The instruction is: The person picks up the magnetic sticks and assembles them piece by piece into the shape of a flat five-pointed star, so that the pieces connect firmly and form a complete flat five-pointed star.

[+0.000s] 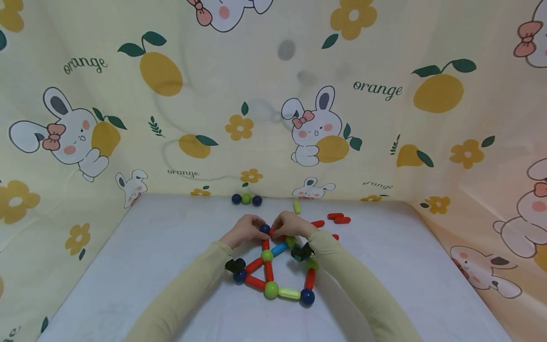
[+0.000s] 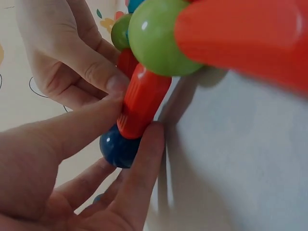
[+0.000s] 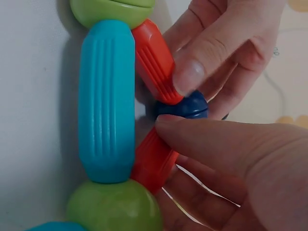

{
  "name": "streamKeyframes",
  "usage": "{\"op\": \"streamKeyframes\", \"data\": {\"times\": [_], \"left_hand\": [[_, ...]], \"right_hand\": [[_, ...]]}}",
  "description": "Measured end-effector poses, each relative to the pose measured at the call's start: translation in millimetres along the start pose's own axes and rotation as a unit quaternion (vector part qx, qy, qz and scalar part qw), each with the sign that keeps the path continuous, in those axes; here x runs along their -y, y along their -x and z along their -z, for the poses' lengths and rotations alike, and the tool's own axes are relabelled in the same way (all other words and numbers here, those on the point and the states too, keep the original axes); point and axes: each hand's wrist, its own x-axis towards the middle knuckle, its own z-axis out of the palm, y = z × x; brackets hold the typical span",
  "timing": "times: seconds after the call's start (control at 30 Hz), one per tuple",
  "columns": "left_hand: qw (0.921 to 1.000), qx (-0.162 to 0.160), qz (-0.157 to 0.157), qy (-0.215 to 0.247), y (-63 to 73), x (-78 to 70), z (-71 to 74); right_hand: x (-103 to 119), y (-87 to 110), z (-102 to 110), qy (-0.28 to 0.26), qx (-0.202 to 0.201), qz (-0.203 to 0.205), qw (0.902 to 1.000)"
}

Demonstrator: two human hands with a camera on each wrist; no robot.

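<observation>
My left hand [image 1: 245, 229] grips a dark blue ball [image 1: 265, 229] where a red rod [image 2: 144, 101] joins it. From the other side, my right hand [image 1: 292, 224] pinches a second red rod [image 3: 156, 161], its thumb right by the same ball. Both rods run to green balls, and a blue rod [image 3: 107, 101] links those two balls, making a triangle. Nearer me the joined figure goes on with red rods, a dark blue ball [image 1: 240, 276], a green ball [image 1: 271, 289], a light green rod [image 1: 289, 294] and another dark blue ball [image 1: 307, 297]. My right forearm and wrist camera partly hide its right side.
At the back of the white table stand two dark blue balls with a green ball [image 1: 246, 199] between them. A loose light green rod [image 1: 297, 206] lies behind my right hand. Several red rods [image 1: 342, 220] are scattered to the right. A printed cloth [image 1: 265, 95] hangs behind.
</observation>
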Motion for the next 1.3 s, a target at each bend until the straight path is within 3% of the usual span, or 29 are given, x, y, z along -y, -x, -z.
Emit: {"op": "streamKeyframes", "data": {"times": [0.53,0.73,0.9,1.13,1.3], "left_hand": [[0.9999,0.001,0.001,0.015,-2.9,-5.4,-4.9],[0.9997,0.006,-0.013,0.017,-4.6,-7.8,-5.9],[0.9984,0.045,-0.013,0.032,-2.5,-8.0,-5.0],[0.9895,0.140,-0.021,0.031,13.9,5.8,11.7],[0.9886,0.143,-0.045,0.002,39.4,23.3,23.6]], "right_hand": [[-9,3.0,7,-0.023,-0.013,-0.002,0.9997],[-16,5.0,11,-0.032,-0.007,-0.030,0.9990],[-22,7.1,13,-0.055,0.004,-0.047,0.9974],[-32,9.8,12,-0.078,0.016,-0.047,0.9957],[-38,12.9,12,-0.090,0.013,-0.047,0.9947]]}}
